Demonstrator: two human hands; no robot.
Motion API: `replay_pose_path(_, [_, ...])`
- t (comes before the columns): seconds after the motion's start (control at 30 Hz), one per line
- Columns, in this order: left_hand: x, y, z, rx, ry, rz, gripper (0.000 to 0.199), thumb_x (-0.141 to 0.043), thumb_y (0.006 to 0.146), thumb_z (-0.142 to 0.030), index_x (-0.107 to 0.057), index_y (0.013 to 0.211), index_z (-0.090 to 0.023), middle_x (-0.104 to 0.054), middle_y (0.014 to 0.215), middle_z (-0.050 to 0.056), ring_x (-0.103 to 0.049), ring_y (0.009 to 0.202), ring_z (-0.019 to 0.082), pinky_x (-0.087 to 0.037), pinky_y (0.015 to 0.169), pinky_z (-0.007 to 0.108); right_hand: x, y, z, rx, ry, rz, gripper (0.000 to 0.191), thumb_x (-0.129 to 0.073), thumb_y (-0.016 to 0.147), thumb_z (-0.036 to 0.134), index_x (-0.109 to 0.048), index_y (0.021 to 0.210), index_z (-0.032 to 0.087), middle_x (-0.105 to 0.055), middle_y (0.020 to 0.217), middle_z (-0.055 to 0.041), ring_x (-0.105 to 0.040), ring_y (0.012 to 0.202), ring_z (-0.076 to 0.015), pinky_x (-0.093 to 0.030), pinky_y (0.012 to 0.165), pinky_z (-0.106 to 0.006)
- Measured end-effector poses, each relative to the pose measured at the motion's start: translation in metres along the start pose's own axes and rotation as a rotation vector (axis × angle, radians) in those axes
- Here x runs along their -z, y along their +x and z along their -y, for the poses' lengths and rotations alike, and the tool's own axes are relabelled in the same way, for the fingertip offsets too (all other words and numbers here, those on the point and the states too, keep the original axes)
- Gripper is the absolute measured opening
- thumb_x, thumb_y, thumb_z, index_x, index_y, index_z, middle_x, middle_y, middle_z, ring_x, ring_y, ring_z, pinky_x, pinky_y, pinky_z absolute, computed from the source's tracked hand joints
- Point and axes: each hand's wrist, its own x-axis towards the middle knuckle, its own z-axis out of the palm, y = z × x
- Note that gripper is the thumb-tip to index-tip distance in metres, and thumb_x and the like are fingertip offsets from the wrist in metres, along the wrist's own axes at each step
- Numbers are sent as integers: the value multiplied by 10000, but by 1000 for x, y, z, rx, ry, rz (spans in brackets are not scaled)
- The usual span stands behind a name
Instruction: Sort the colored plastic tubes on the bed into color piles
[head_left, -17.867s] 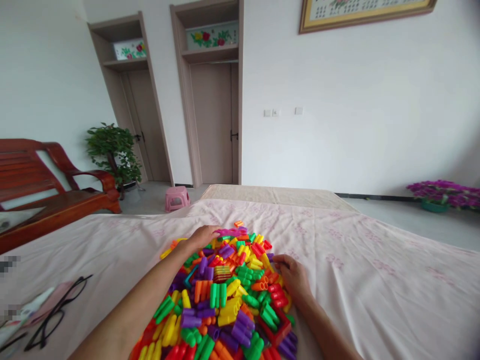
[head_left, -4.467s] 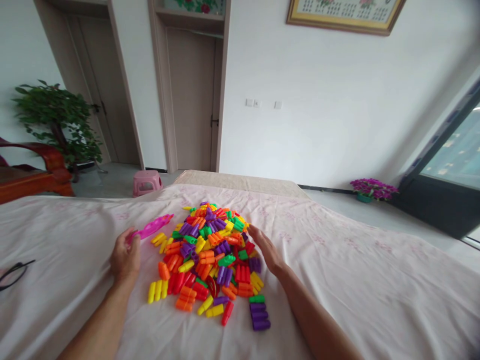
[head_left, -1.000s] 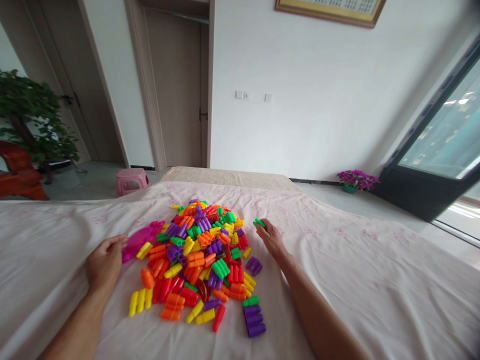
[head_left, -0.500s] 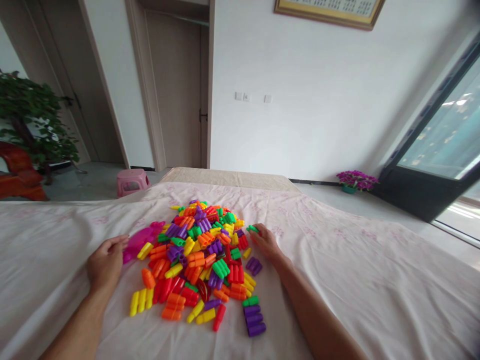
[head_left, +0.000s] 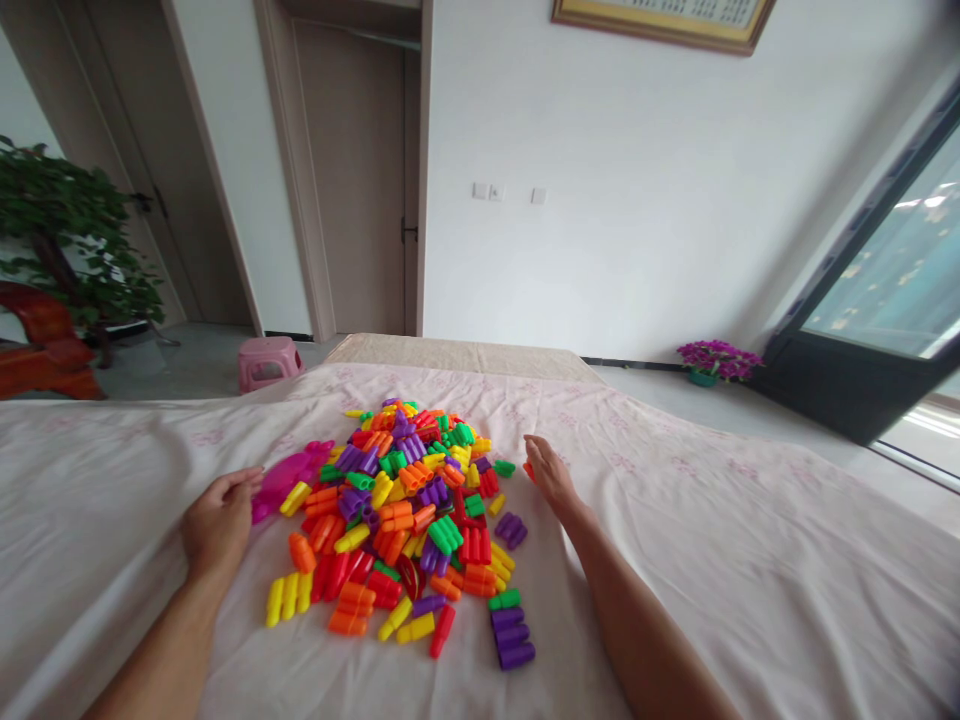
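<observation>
A heap of bright plastic building pieces (head_left: 405, 500), shaped like joined tubes in red, orange, yellow, green and purple, lies on the cloth. To its left my left hand (head_left: 221, 520) is closed, fingertips against the edge of a shiny pink plastic object (head_left: 285, 482); whatever is between the fingers is hidden. My right hand (head_left: 553, 480) is to the right of the heap, with a small orange-red piece (head_left: 529, 471) showing under its fingers. A green piece (head_left: 504, 468) lies between that hand and the heap. Loose purple pieces (head_left: 511, 530) lie nearer to me.
A pale flowered cloth (head_left: 712, 560) covers the surface under everything. Beyond it on the floor stand a pink stool (head_left: 270, 363) and a pot of purple flowers (head_left: 718, 362). A leafy plant (head_left: 64, 230) and a reddish wooden chair (head_left: 49, 345) are at the left.
My right hand has moved right, away from the heap. The green piece that was at its fingertips now lies on the cloth. My left hand has barely moved.
</observation>
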Motion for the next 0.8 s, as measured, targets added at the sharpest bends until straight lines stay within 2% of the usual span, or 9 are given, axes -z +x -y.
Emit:
replay_pose_path(0.13, [0,-1,-2,7,10,-4,361,-550,784,-342,-725,1048,-167,-766,1004,109,-722,973,259,-549,913,374,23,6,-26,-12,-170,-15,466,-440,936,411,-632,1313,215,-671,1275,-107,-613,1153,-263,-455,987,-384])
replay_pose_path(0.23, [0,0,-1,17,4,-3,367,-553,778,-338,-725,1053,-166,-765,997,112,-722,976,266,-550,911,383,34,5,-39,1,-273,23,523,-567,873,430,-610,1360,243,-649,1321,-84,-578,1191,-272,-445,1009,-398])
replay_pose_path(0.33, [0,0,0,19,5,0,370,-554,774,-341,-724,1056,-172,-766,1010,107,-722,971,264,-551,912,380,35,1,-39,25,-365,63,469,-611,858,424,-660,1302,279,-674,1283,-61,-559,1208,-284,-436,1006,-392])
replay_pose_path(0.47, [0,-1,-3,15,5,5,378,-551,774,-334,-722,1065,-162,-764,1010,110,-721,972,265,-546,926,391,29,-1,-30,55,-481,34,401,-617,858,361,-686,1248,294,-692,1247,-55,-560,1196,-281,-418,1001,-383])
replay_pose_path(0.63, [1,-4,-8,39,-20,3,369,-550,768,-314,-716,1057,-156,-761,995,117,-721,975,268,-551,918,394,38,5,-42,-76,-519,-86,479,-563,884,348,-615,1346,238,-653,1310,-93,-575,1180,-281,-428,985,-381])
replay_pose_path(0.7, [1,-3,-6,30,-9,6,364,-548,770,-313,-718,1056,-164,-762,997,114,-721,980,266,-550,919,386,44,6,-52,-138,-544,-145,512,-522,903,354,-576,1393,216,-626,1351,-110,-559,1208,-299,-419,1004,-403])
replay_pose_path(0.8, [0,1,2,-9,23,10,368,-535,787,-330,-716,1061,-163,-765,1003,120,-727,968,262,-560,894,369,51,5,-62,-203,-575,-158,504,-474,927,368,-578,1395,212,-621,1358,-126,-530,1252,-327,-399,1032,-444])
